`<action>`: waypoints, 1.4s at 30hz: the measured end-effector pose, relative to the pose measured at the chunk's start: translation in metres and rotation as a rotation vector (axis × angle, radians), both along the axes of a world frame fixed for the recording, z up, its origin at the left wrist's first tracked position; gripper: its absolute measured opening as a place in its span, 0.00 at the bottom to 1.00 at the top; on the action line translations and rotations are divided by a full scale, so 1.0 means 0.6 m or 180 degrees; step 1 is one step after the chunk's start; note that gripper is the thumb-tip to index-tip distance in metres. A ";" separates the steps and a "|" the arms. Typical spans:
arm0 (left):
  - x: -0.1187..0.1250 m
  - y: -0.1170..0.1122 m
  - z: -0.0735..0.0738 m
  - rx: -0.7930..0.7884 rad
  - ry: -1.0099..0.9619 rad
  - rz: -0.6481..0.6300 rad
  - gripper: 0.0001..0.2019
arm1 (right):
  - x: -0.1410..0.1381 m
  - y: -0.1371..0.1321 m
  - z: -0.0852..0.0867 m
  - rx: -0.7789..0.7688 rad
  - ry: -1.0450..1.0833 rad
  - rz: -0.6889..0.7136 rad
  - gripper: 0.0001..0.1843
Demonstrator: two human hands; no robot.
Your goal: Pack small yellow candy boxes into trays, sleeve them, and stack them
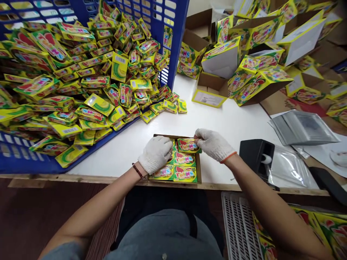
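Note:
A shallow brown cardboard tray (199, 169) lies at the near edge of the white table (233, 119), filled with small yellow candy packets (185, 174) laid flat in rows. My right hand (214, 144), in a white knit glove, pinches one packet (187, 145) at the tray's far right corner. My left hand (155, 153), also gloved, rests curled on the packets at the tray's left side; whether it grips one is hidden.
A big blue plastic crate (173, 39) tipped on its side spills several loose packets (162, 106) onto the table. Open yellow cartons (244, 72) pile up at the back right. A black tape dispenser (257, 155) and clear bags (300, 126) lie to the right.

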State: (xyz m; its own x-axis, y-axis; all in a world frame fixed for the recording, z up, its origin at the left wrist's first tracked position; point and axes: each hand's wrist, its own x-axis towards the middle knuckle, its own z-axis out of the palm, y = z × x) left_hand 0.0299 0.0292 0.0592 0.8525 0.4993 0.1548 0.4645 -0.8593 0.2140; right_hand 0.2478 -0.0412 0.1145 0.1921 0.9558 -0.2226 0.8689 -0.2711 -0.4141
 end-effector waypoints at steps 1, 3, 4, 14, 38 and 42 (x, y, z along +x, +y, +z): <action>-0.001 -0.001 -0.005 0.0052 0.0227 -0.0017 0.06 | -0.003 0.003 -0.010 -0.0045 -0.0025 0.0000 0.08; -0.003 -0.003 -0.010 0.0119 0.0506 0.0037 0.07 | -0.014 0.010 -0.026 -0.0105 -0.0176 0.0030 0.10; -0.003 -0.004 -0.010 0.0113 0.0568 0.0081 0.08 | -0.021 0.014 -0.032 -0.0153 -0.0313 0.0055 0.11; 0.075 -0.028 0.005 -0.0154 0.0363 -0.0963 0.10 | -0.049 0.030 -0.033 -0.0693 -0.1831 0.1287 0.16; 0.176 0.322 -0.025 0.0598 0.0780 0.0296 0.16 | 0.100 0.425 -0.158 0.0120 -0.0326 -0.0700 0.31; 0.203 0.333 -0.050 0.0331 0.0910 0.0416 0.17 | 0.114 0.399 -0.143 -0.0235 -0.0171 -0.0387 0.23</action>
State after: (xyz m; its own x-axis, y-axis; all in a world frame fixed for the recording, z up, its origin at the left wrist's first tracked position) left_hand 0.1518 0.2292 0.0295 0.7986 0.6013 -0.0257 0.6008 -0.7990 -0.0266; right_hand 0.3162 0.1981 0.0287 0.3190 0.9061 -0.2778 0.8481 -0.4037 -0.3431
